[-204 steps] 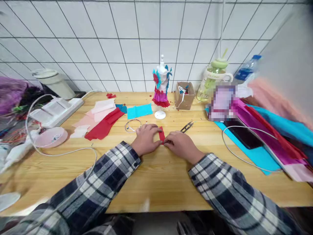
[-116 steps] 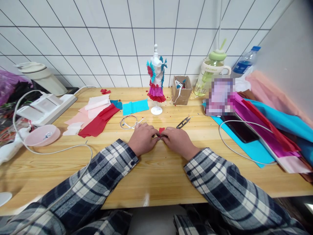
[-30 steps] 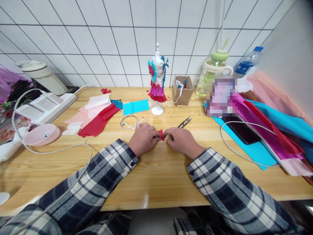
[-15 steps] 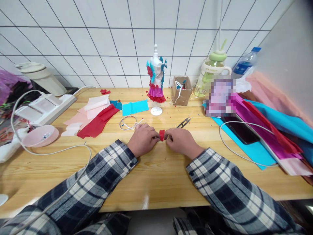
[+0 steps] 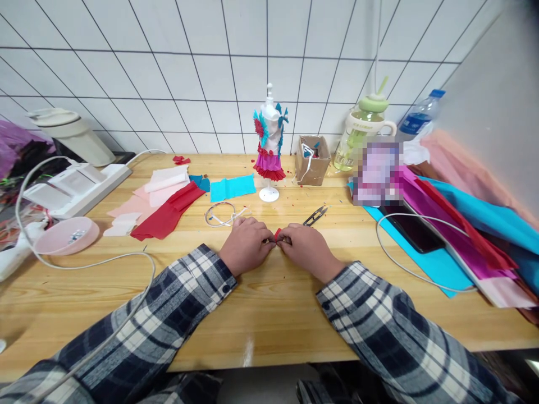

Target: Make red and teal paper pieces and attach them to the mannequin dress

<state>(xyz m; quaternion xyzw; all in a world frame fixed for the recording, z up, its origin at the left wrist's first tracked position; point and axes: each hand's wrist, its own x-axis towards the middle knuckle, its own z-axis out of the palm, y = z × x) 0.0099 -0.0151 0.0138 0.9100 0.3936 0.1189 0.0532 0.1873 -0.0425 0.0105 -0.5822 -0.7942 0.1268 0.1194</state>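
Near the middle of the table, my left hand [image 5: 247, 245] and my right hand [image 5: 309, 249] meet fingertip to fingertip, both closed in a pinch. Between them they hold a small piece of red crepe paper [image 5: 277, 233], mostly hidden by the fingers. Just beyond my right hand lie dark thread snips [image 5: 315, 216]. A coil of white cord [image 5: 220, 214] rests past my left hand. Further back stands a small white dress form [image 5: 269, 126] on a round base, dressed in red, magenta and blue crepe paper.
Red crepe paper [image 5: 170, 210], pink sheets and a blue strip [image 5: 233, 187] lie left of centre. A pink bowl [image 5: 67, 235] and power strip [image 5: 78, 188] sit far left. Behind are a cardboard box [image 5: 314, 163] and green-lidded bottle [image 5: 364, 129]; a phone [image 5: 415, 227] and coloured sheets lie right.
My right hand has moved slightly left, so the fingertips of both hands now meet. The red paper, more visible before, is now mostly covered. The whole view has shifted slightly.
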